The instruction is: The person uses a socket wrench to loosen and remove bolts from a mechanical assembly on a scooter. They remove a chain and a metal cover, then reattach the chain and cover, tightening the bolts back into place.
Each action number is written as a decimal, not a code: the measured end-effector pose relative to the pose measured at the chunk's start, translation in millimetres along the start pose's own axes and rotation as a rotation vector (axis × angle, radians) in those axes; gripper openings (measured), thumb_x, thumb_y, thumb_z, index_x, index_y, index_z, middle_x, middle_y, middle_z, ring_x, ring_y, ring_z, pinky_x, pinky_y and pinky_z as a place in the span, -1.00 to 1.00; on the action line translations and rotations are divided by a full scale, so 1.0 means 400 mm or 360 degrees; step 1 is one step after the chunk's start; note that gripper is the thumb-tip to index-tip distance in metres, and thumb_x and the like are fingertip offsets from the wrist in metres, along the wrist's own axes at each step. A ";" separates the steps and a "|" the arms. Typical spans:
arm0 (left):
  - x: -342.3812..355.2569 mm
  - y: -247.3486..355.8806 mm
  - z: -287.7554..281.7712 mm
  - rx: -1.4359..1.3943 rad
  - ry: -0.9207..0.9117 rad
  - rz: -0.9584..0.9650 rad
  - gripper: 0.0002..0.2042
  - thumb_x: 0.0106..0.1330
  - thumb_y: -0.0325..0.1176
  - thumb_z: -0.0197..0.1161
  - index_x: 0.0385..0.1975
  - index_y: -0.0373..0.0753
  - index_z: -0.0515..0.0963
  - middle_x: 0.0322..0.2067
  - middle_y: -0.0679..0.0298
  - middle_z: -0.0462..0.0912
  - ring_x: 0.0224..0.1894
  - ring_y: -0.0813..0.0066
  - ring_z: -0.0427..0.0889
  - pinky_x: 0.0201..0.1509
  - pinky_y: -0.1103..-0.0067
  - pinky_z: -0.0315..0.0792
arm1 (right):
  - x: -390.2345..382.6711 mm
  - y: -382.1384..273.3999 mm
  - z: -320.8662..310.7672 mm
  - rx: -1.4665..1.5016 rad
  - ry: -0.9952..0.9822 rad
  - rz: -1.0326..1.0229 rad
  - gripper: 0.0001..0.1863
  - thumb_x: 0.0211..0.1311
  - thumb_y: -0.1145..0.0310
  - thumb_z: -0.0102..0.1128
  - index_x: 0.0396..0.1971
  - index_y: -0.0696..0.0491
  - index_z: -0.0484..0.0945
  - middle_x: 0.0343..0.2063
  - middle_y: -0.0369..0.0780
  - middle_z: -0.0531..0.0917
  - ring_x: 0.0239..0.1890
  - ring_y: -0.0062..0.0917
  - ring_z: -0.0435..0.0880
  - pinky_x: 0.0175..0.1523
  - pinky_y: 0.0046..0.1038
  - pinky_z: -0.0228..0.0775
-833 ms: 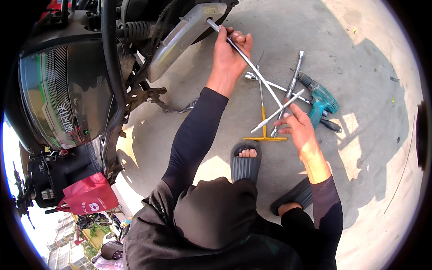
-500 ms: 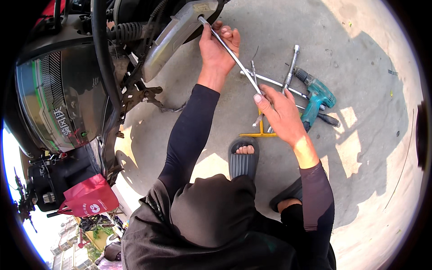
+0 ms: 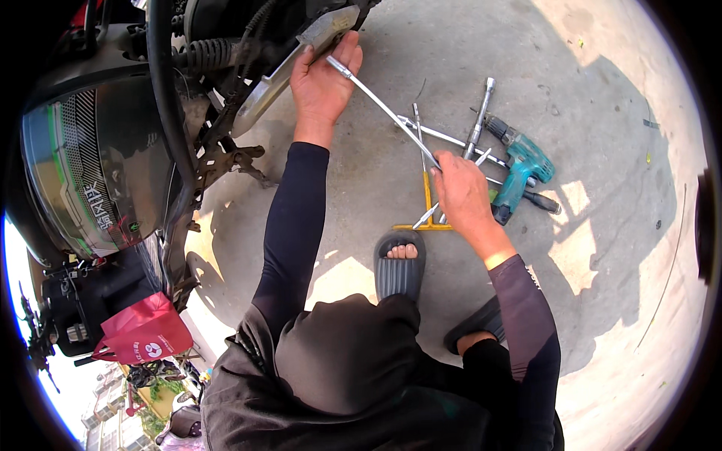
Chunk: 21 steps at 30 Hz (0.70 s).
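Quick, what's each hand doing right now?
Left hand: open, at the silver cover; contact unclear.
Right hand: closed, holding the T-handled socket wrench.

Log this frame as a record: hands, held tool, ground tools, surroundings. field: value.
left hand: left hand open, at the bike's silver cover; contact unclear
right hand: right hand closed around the T-handle wrench
wrench tip: in front of the left palm, out of the cover
drill: teal drill, lying on the ground
other tools: yellow T-handle tool and silver socket wrench, also on the ground
footwear: dark sandals
lower left: red bag
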<state>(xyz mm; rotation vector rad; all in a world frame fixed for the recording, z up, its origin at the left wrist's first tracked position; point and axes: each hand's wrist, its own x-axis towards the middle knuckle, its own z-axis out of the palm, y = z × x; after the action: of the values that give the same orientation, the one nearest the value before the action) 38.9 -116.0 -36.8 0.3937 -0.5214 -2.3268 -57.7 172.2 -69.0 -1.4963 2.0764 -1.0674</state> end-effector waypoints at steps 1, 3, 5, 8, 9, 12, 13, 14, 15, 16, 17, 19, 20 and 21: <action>-0.003 -0.001 0.001 0.0067 -0.0015 0.0023 -0.32 0.36 -0.06 0.18 0.27 -0.48 0.16 0.29 -0.14 0.31 0.37 0.02 0.32 0.39 0.16 0.25 | -0.013 0.006 -0.005 0.0013 -0.0004 0.0015 -0.77 0.24 0.47 0.19 -0.13 0.15 0.45 -0.38 -0.03 0.62 -0.28 -0.06 0.59 -0.20 -0.11 0.39; -0.014 -0.012 0.006 0.0401 -0.0026 0.0075 -0.04 0.27 0.21 0.25 0.36 -0.49 0.02 0.35 -0.15 0.20 0.44 0.05 0.19 0.46 0.21 0.13 | -0.048 0.022 -0.017 0.0038 0.0002 0.0040 -0.76 0.22 0.47 0.20 -0.12 0.15 0.46 -0.37 -0.04 0.61 -0.28 -0.07 0.58 -0.18 -0.11 0.38; -0.012 0.000 0.017 0.0365 0.0011 0.0063 0.00 0.23 0.25 0.28 0.35 -0.51 0.02 0.36 -0.13 0.18 0.45 0.04 0.16 0.48 0.22 0.10 | -0.092 0.043 -0.031 0.0062 0.0023 0.0059 -0.76 0.21 0.48 0.21 -0.13 0.14 0.47 -0.37 -0.06 0.61 -0.28 -0.07 0.58 -0.17 -0.12 0.38; 0.004 0.003 0.022 0.0314 0.0087 0.0068 0.06 0.15 0.31 0.31 0.38 -0.44 0.01 0.39 -0.06 0.12 0.46 0.02 0.12 0.50 0.25 0.05 | -0.143 0.067 -0.057 0.0082 0.0019 0.0058 -0.78 0.20 0.48 0.22 -0.16 0.13 0.49 -0.38 -0.06 0.60 -0.28 -0.09 0.58 -0.17 -0.14 0.38; 0.009 0.005 0.022 0.0298 0.0112 0.0109 0.07 0.14 0.33 0.31 0.39 -0.42 0.01 0.39 -0.06 0.11 0.46 0.01 0.12 0.50 0.26 0.05 | -0.154 0.074 -0.059 0.0073 0.0005 0.0085 -0.79 0.20 0.48 0.22 -0.17 0.13 0.49 -0.39 -0.06 0.60 -0.28 -0.10 0.59 -0.17 -0.15 0.38; 0.020 0.013 0.035 -0.0035 0.0253 0.0133 -0.01 0.19 0.28 0.28 0.39 -0.36 0.05 0.39 -0.06 0.11 0.44 0.00 0.15 0.49 0.25 0.07 | -0.188 0.093 -0.059 0.0057 -0.0048 0.0174 -0.80 0.20 0.47 0.23 -0.18 0.12 0.51 -0.40 -0.07 0.60 -0.28 -0.10 0.59 -0.17 -0.16 0.38; 0.023 0.013 0.048 -0.0192 0.0311 0.0128 -0.05 0.22 0.25 0.26 0.38 -0.35 0.06 0.39 -0.06 0.11 0.43 -0.01 0.16 0.49 0.24 0.09 | -0.198 0.098 -0.057 0.0060 -0.0070 0.0212 -0.80 0.20 0.47 0.23 -0.18 0.12 0.51 -0.40 -0.07 0.61 -0.29 -0.10 0.60 -0.17 -0.16 0.38; 0.028 0.007 0.060 -0.0157 0.0390 0.0178 -0.11 0.25 0.19 0.21 0.37 -0.36 0.07 0.38 -0.07 0.12 0.42 -0.02 0.19 0.48 0.23 0.11 | -0.208 0.104 -0.055 0.0062 -0.0093 0.0250 -0.80 0.20 0.47 0.23 -0.17 0.11 0.51 -0.41 -0.08 0.61 -0.29 -0.10 0.60 -0.17 -0.17 0.37; 0.039 -0.008 0.069 -0.0127 0.0469 0.0217 -0.17 0.27 0.12 0.16 0.36 -0.38 0.09 0.37 -0.07 0.13 0.41 -0.02 0.21 0.46 0.21 0.13 | -0.220 0.111 -0.056 0.0068 -0.0060 0.0265 -0.79 0.20 0.46 0.24 -0.17 0.11 0.51 -0.42 -0.08 0.62 -0.31 -0.10 0.60 -0.17 -0.17 0.38; 0.045 -0.027 0.081 -0.0101 0.0548 0.0260 -0.22 0.30 0.06 0.12 0.35 -0.39 0.10 0.37 -0.08 0.13 0.40 -0.03 0.23 0.45 0.20 0.15 | -0.228 0.111 -0.060 0.0099 -0.0069 0.0319 -0.79 0.21 0.46 0.24 -0.16 0.11 0.51 -0.42 -0.08 0.62 -0.31 -0.10 0.60 -0.18 -0.17 0.38; 0.043 -0.044 0.090 -0.0114 0.0683 0.0289 -0.35 0.30 -0.11 -0.03 0.32 -0.40 0.14 0.33 -0.08 0.19 0.37 -0.05 0.28 0.43 0.16 0.22 | -0.233 0.108 -0.069 0.0129 -0.0078 0.0373 -0.79 0.21 0.46 0.23 -0.16 0.10 0.51 -0.42 -0.07 0.62 -0.31 -0.10 0.60 -0.19 -0.17 0.39; 0.031 -0.038 0.075 -0.0108 0.0634 0.0311 -0.38 0.32 -0.13 -0.05 0.30 -0.40 0.16 0.32 -0.09 0.22 0.35 -0.06 0.29 0.43 0.15 0.24 | -0.236 0.116 -0.081 0.0209 -0.0094 0.0414 -0.80 0.25 0.47 0.22 -0.14 0.11 0.50 -0.43 -0.04 0.62 -0.34 -0.09 0.60 -0.23 -0.18 0.40; 0.026 -0.030 0.068 -0.0106 0.0610 0.0320 -0.40 0.32 -0.13 -0.06 0.29 -0.39 0.17 0.31 -0.10 0.23 0.35 -0.06 0.30 0.43 0.15 0.24 | -0.231 0.122 -0.092 0.0267 -0.0117 0.0460 -0.80 0.26 0.47 0.20 -0.14 0.12 0.50 -0.44 -0.04 0.62 -0.36 -0.09 0.61 -0.25 -0.20 0.40; 0.026 -0.027 0.064 -0.0126 0.0639 0.0274 -0.43 0.36 -0.13 -0.09 0.27 -0.38 0.21 0.29 -0.07 0.27 0.34 -0.04 0.31 0.42 0.15 0.29 | -0.230 0.126 -0.112 0.0314 -0.0145 0.0521 -0.81 0.28 0.47 0.19 -0.14 0.13 0.50 -0.45 -0.03 0.62 -0.37 -0.09 0.61 -0.27 -0.21 0.40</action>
<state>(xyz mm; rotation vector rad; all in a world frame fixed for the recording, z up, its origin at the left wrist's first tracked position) 14.5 -109.6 -20.9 0.7273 -0.2546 -2.0237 -86.0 280.8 -90.0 -1.0473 1.9985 -1.0199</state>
